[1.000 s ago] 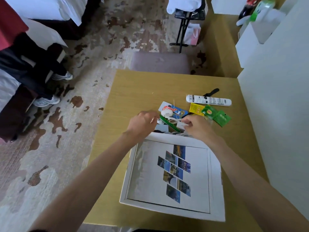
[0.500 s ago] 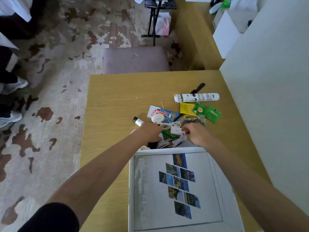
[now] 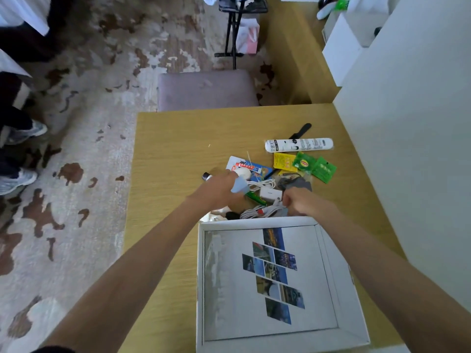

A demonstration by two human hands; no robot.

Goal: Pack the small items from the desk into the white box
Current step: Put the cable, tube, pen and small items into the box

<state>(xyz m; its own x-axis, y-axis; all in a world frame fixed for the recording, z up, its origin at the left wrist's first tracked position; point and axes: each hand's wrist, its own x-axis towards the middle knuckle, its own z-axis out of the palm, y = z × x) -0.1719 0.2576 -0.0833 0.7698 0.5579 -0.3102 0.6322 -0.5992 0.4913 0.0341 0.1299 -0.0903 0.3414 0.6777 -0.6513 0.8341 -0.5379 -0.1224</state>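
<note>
The white box (image 3: 254,222) lies open at the near side of the desk, with a photo collage printed on its bottom and nothing inside it. Just beyond its far rim lies a heap of small items. My left hand (image 3: 218,192) pinches a pale blue flat piece (image 3: 239,186) above the heap. My right hand (image 3: 304,203) is curled into a fist on a bundle of white cable (image 3: 260,212) beside a white adapter (image 3: 270,193). A green pen (image 3: 256,197), a white round thing (image 3: 242,172) and a blue card pack (image 3: 254,169) lie between my hands.
Farther back on the desk (image 3: 178,138) lie a white remote (image 3: 298,144), a black tool (image 3: 302,130), a yellow sachet (image 3: 284,161) and two green tea packets (image 3: 313,166). A white wall panel (image 3: 407,149) borders the right side. A grey stool (image 3: 206,90) stands behind the desk.
My left hand has lifted the pale blue piece out of the heap. My right hand has stayed at the cables near the box's far rim. The view has shifted slightly.
</note>
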